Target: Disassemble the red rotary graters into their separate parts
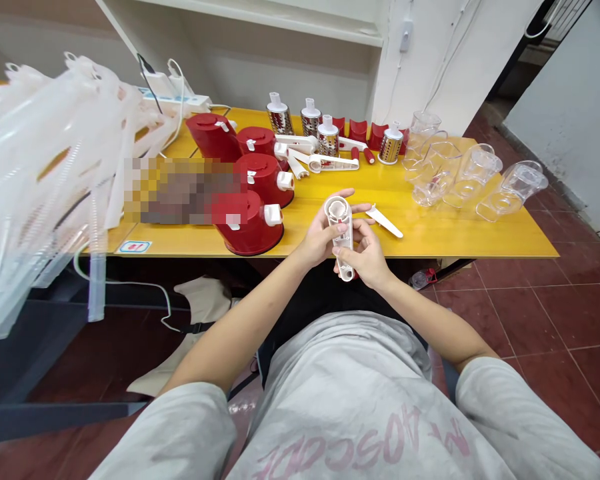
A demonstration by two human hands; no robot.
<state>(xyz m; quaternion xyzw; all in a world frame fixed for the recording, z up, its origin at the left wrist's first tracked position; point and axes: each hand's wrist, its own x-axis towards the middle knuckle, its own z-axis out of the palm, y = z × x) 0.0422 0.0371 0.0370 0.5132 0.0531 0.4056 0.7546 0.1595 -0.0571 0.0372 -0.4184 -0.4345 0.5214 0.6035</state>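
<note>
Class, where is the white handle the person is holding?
Head view, centre: the white handle, held between left hand and right hand, at the yellow table's near edge.

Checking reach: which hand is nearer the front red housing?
Left. The left hand sits just right of the red housing; the right hand lies farther right, past the white handle.

Reaching up from the lower frame with both bare forearms, converging at centre. Clasping with the left grip (323, 237), fingers curled closed; wrapping the right grip (366, 257) just beside it, lower, fingers closed too.
</note>
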